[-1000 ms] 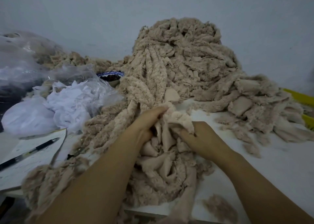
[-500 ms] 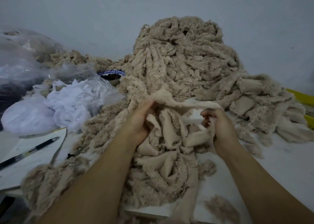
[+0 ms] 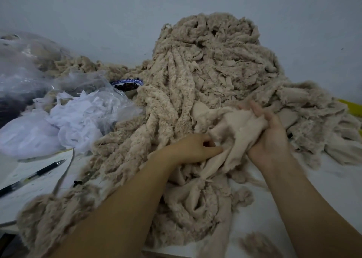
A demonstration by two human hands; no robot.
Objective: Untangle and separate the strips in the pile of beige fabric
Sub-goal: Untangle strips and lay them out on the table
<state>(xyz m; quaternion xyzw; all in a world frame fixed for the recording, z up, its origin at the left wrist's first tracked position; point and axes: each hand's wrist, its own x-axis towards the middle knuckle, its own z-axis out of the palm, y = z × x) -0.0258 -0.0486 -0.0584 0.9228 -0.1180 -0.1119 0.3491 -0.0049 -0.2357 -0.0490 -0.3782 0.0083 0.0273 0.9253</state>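
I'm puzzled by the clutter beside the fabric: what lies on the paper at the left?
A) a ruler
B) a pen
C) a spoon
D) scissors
B: a dark pen lies at a slant on the paper, to the left of the fabric pile.

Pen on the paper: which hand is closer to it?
Left. The left hand grips the bunch of beige fabric mid-frame, well to the right of the pen. The right hand holds the same bunch farther right still.
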